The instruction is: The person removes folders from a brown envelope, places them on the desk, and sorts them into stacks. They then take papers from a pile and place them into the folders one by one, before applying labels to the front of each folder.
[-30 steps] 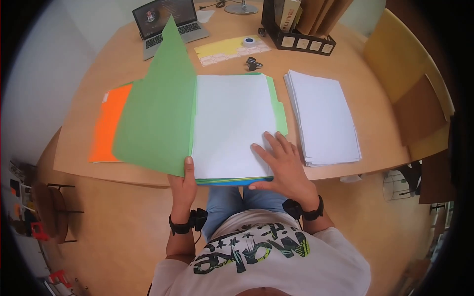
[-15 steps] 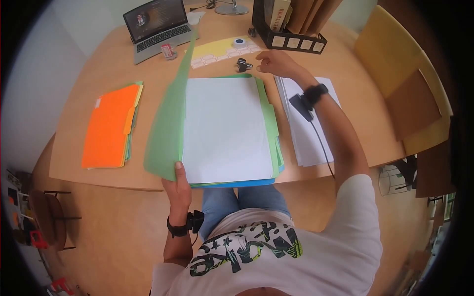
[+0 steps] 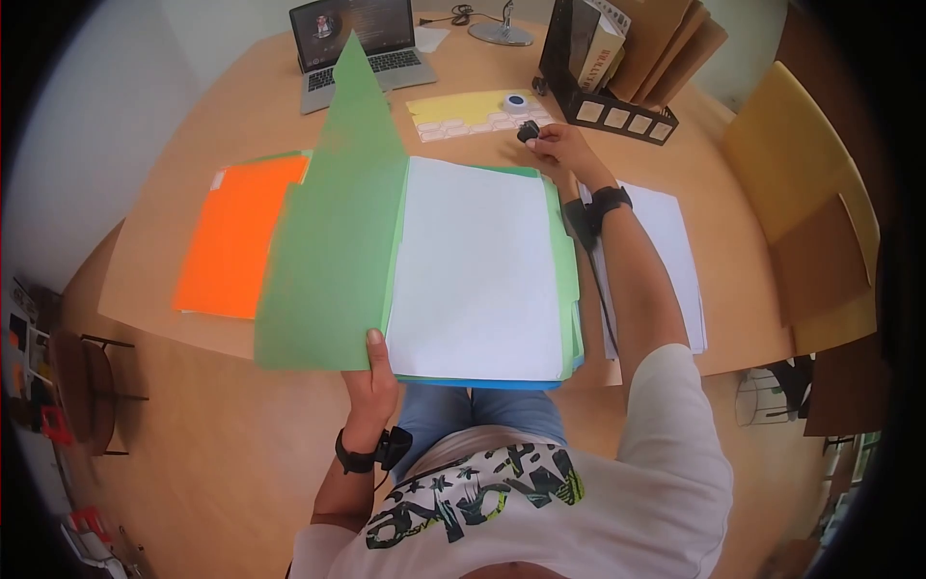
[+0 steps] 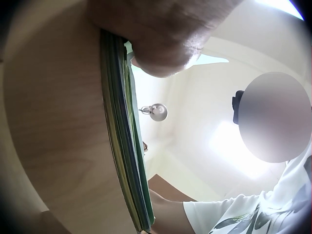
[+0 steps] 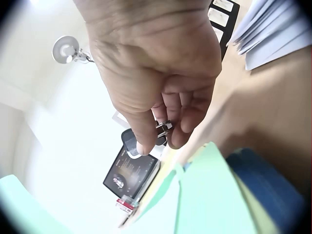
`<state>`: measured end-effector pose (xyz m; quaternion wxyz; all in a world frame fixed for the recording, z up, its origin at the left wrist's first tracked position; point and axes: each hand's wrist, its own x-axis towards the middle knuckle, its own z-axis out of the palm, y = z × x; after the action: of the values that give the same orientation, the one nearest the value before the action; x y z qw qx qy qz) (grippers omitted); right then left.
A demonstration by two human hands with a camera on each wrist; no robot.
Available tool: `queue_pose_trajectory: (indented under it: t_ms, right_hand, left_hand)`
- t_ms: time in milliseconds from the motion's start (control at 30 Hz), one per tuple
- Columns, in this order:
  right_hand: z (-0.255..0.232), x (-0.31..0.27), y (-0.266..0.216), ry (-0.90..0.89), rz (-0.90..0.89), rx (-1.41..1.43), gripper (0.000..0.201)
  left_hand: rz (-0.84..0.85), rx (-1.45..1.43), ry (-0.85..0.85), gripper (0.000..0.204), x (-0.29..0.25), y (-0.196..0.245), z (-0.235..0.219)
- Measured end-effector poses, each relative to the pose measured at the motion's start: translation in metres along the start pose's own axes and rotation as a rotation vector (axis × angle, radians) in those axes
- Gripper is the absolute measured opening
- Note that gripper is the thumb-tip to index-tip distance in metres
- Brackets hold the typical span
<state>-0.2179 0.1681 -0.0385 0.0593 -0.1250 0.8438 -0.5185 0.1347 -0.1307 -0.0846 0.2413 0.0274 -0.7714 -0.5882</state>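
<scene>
A green folder (image 3: 333,261) lies at the table's front edge, its cover raised and leaning left. White paper (image 3: 477,270) fills its inside. Under it are more folders, with a blue one (image 3: 482,383) showing at the near edge. My left hand (image 3: 371,381) grips the near end of the fold, thumb on top, fingers hidden below. Past the folder's far right corner, my right hand (image 3: 569,151) pinches a small black clip (image 3: 528,132). Its silver metal parts show between thumb and fingers in the right wrist view.
Orange folders (image 3: 236,241) lie at left, a paper stack (image 3: 666,251) at right under my right forearm. Farther back are a laptop (image 3: 371,72), a yellow sheet (image 3: 449,114) with a white round thing (image 3: 516,101) on it, a lamp base (image 3: 502,35) and a black organizer (image 3: 617,116).
My right hand has left the paper, reached to the far side and taken hold of the black clip. The green cover has swung back left while my left hand stays at its fold.
</scene>
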Motion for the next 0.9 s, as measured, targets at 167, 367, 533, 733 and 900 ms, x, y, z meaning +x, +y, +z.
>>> queue_pose_trajectory:
  t_ms: [167,367,533,733,900]
  right_hand:
    - [0.009,-0.005,-0.037,-0.235,-0.081,0.211,0.023]
    - [0.037,0.001,-0.086,-0.428,-0.046,0.042,0.027]
    - [0.057,0.019,-0.091,-0.549,0.003,-0.029,0.018]
    - [0.069,0.027,-0.089,-0.652,0.018,-0.028,0.032]
    - [0.064,0.018,-0.088,-0.490,0.027,-0.042,0.019]
  left_hand:
    - [0.004,0.010,0.032,0.039,-0.003,-0.001,0.000]
    - [0.010,0.014,0.108,0.040,-0.004,-0.003,0.003]
    - [0.005,0.014,0.144,0.041,-0.005,-0.005,0.005]
    - [0.065,0.023,0.129,0.040,-0.005,-0.009,0.005]
    - [0.058,0.006,0.115,0.039,-0.003,-0.002,0.004]
